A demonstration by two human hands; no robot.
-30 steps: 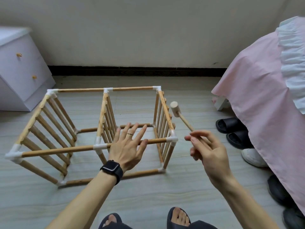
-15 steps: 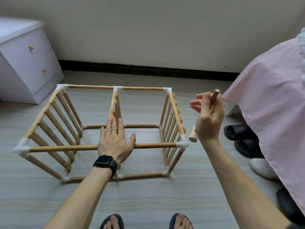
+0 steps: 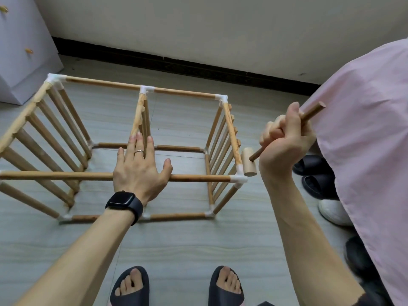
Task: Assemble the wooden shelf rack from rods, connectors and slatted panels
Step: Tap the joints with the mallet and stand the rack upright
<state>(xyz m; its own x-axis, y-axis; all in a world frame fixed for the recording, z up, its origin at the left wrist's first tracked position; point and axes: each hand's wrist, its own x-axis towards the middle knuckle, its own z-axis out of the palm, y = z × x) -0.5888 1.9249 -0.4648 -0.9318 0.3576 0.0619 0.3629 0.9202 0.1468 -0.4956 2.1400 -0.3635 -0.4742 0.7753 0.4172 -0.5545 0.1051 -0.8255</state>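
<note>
Now my right hand (image 3: 284,146) grips the mallet (image 3: 248,161), flipped head-down by the corner connector (image 3: 238,179); flat left hand (image 3: 139,171) steadies. Tapping's next.

The wooden rack (image 3: 138,115) stands on the floor (image 3: 176,250). Three upright slatted panels (image 3: 230,131), at left, centre and right, are joined by horizontal rods (image 3: 198,178) through white connectors (image 3: 238,178). The mallet (image 3: 248,161) head is just beside the near-right connector.

You're standing in black slides (image 3: 227,300) on the pale plank floor (image 3: 176,250). The rack frame (image 3: 176,216) is sitting right ahead, with black slippers (image 3: 309,166) and a white shoe (image 3: 333,212) lying off right.
</note>
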